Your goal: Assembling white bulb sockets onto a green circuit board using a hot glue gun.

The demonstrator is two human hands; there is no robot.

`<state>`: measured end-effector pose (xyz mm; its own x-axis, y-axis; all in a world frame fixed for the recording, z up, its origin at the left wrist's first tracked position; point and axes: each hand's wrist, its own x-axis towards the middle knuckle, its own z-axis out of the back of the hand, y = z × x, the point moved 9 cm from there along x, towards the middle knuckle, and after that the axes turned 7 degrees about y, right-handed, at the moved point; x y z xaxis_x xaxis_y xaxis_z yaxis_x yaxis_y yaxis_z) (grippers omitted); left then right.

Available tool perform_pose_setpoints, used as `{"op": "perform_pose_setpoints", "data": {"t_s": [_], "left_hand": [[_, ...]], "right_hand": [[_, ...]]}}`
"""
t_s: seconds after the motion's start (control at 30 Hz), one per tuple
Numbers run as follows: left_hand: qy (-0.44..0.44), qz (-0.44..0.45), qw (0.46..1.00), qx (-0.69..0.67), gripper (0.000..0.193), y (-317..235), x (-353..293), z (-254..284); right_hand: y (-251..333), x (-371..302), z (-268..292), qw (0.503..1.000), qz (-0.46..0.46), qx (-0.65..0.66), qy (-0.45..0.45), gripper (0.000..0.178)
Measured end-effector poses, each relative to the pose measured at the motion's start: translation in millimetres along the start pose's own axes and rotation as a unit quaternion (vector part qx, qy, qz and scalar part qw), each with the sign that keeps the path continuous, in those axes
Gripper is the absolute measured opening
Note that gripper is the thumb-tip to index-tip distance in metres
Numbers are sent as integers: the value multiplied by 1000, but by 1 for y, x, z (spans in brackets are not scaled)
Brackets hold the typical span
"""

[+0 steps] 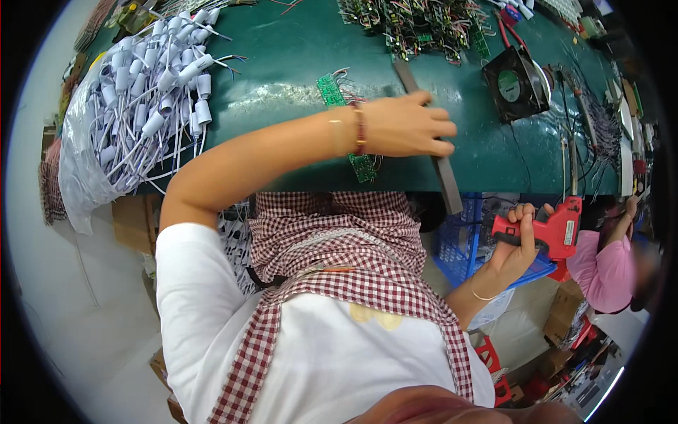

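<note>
**Left hand over a grey bar, right hand around a red glue gun**

The left hand (409, 127) reaches across the worktop (268, 92), palm down, its fingers loosely bent and a little spread. It lies over the middle of a long grey bar (446, 185), which shows on both sides of it: the far end runs off ahead of the fingers, and the near end sticks out past the worktop's edge. Whether the hand grips the bar or merely rests on it, I cannot tell.

The right hand (517, 244) is closed around the handle of the red glue gun (563, 230), held by the near edge of the worktop with its front end directed away from the body.

Just beyond the left wrist lies a green circuit board (329, 90) with thin wires; another green board section (363, 168) shows on the near side of that wrist. The forearm hides whether the two join.

Well to the left of the left hand, white cylindrical parts (141, 85) with cables are heaped in a clear plastic bag (81, 169). Ahead of it sits a pile of wired circuit boards (424, 28). A black fan (508, 84) stands ahead of the right hand, and a blue crate (459, 244) is below the worktop, beside that hand.
</note>
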<state>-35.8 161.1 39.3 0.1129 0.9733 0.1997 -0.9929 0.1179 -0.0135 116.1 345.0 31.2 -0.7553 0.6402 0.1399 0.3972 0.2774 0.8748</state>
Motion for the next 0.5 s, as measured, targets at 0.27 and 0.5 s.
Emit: {"op": "perform_pose_setpoints", "data": {"t_s": [0.27, 0.5], "left_hand": [[45, 93, 994, 23, 28, 27, -81, -4], [28, 117, 992, -30, 31, 26, -96, -32]], "right_hand": [[-17, 16, -26, 998, -35, 7, 48, 46], [-10, 9, -28, 999, -19, -19, 40, 47]]}}
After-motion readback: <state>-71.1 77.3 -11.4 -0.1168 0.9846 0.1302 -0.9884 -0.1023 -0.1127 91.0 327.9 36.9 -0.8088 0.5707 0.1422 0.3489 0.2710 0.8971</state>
